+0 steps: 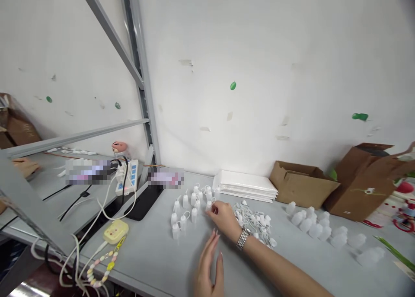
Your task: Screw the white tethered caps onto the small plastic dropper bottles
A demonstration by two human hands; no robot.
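Observation:
My right hand (224, 218), with a metal watch (243, 238) at the wrist, pinches a small white bottle (209, 206) with a looped cord at its top. This bottle stands at the right edge of a group of similar corded bottles (193, 199). Close below, my left hand (210, 269) is held over the table with its fingers stretched out and nothing in them. Right of my right hand lies a loose pile of white caps with cords (256, 220). Farther right are several translucent bottles without cords (314, 230), some of them blurred.
Along the wall are a stack of white flat packs (248, 185), an open cardboard box (301, 182) and a brown paper bag (359, 182). To the left are a black tray-like object (142, 204), a power strip (131, 178), tangled cables, a yellow case (116, 231) and a metal shelf post (141, 72).

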